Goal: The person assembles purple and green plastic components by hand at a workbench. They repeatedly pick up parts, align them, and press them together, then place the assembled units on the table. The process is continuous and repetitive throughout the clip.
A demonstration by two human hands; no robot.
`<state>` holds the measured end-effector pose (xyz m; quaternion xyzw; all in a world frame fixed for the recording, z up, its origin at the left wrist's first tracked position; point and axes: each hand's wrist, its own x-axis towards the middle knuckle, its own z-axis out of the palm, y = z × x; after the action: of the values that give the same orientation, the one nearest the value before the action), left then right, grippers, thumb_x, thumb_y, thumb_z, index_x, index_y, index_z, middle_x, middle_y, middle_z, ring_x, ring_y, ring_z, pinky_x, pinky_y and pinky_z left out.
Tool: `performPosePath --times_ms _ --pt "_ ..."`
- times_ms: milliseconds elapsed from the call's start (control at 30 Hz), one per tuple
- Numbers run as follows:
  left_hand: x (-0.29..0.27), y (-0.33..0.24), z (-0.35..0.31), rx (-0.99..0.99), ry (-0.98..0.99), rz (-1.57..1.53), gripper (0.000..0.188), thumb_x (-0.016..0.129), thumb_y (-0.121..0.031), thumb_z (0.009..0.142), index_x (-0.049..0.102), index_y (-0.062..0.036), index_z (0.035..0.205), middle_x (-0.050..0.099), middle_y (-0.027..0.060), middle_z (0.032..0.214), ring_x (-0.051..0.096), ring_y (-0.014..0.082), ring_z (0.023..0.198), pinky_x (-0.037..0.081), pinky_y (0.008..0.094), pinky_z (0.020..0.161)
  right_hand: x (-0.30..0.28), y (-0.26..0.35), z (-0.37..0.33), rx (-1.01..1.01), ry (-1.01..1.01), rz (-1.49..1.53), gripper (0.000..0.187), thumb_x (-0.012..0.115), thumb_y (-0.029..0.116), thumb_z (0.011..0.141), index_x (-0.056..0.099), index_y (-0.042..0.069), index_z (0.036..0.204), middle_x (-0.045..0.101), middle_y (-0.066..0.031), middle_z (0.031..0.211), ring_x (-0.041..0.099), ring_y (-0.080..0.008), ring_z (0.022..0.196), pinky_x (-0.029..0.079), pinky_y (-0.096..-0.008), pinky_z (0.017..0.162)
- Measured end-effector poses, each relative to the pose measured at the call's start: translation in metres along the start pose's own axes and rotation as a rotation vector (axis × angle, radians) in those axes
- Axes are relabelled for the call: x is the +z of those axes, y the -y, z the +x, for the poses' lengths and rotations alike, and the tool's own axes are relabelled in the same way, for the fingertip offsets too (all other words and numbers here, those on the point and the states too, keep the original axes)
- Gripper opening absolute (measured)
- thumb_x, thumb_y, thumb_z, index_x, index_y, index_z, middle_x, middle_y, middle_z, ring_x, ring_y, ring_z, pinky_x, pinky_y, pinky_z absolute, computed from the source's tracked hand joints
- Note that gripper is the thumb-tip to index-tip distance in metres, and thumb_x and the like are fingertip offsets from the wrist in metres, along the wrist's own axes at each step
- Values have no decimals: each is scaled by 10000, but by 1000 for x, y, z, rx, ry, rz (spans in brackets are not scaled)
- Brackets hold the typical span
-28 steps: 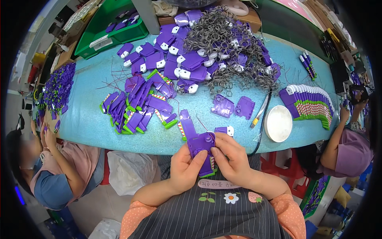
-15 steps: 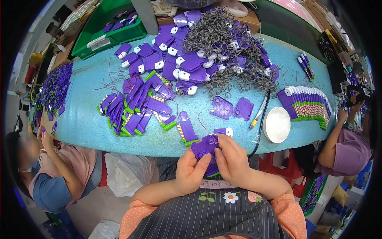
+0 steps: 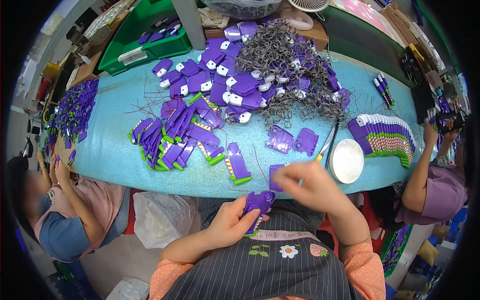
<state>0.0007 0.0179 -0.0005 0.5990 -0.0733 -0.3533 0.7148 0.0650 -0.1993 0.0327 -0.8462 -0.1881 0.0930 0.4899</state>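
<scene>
My left hand [image 3: 229, 221] is closed round a purple plastic shell [image 3: 259, 201] with a green end, held over my lap just off the table's front edge. A thin dark wire rises near the shell. My right hand [image 3: 314, 186], smeared by motion, is over the table edge; whether it holds anything does not show. Partly behind its fingertips lies a purple shell half [image 3: 274, 176]. To the left of that is a purple piece with a green end and a striped side [image 3: 238, 162]. Two bare purple shell halves [image 3: 279, 139] lie farther back.
Purple-and-white shells [image 3: 245, 84] and tangled grey rings [image 3: 280, 52] heap at the back. Left of centre are piled green-ended pieces [image 3: 175, 132]. On the right stand a white round dish [image 3: 347, 161], a yellow-handled brush [image 3: 325, 147] and a curved row of assembled pieces [image 3: 382, 135]. People sit at both sides.
My right hand has let go of the shell and moved right and slightly up. My left hand has lowered the shell a little toward my lap. The view has shifted slightly.
</scene>
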Motion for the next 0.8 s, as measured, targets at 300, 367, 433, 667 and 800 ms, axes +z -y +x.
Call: performPosePath --times_ms 300,367,433,667,800 --pt "2 -3 4 127 -32 -98 320 407 -51 956 400 33 1265 580 171 1141 602 228 1017 492 340 872 2 -39 97 -94 -464 -805 88 634 53 737 615 33 821 560 -103 793 580 -289 751 465 -382 657" --pt "1 1 1 140 -84 -155 317 410 -58 956 401 31 1260 580 173 1142 609 237 1007 494 346 870 -6 -28 94 -102 -496 -702 75 633 56 746 619 32 815 568 -100 802 579 -287 749 460 -373 655" --pt "-2 2 -1 147 -148 -211 312 413 -68 957 402 29 1254 580 178 1143 615 245 998 496 350 867 -18 -5 77 -133 -526 -465 60 622 71 752 594 22 770 535 -117 760 570 -291 742 469 -393 644" --pt "2 -1 10 230 -220 -248 303 432 -103 959 395 11 1236 579 189 1139 625 250 980 508 344 839 -5 -33 22 -115 -418 -636 69 628 40 755 571 20 787 560 -112 838 570 -297 757 474 -375 664" --pt "7 -5 15 203 -280 -241 310 436 -111 958 392 11 1239 573 187 1152 628 248 971 513 338 825 -5 -41 4 -63 -479 -690 80 620 28 726 564 21 783 558 -102 865 559 -281 776 472 -362 654"
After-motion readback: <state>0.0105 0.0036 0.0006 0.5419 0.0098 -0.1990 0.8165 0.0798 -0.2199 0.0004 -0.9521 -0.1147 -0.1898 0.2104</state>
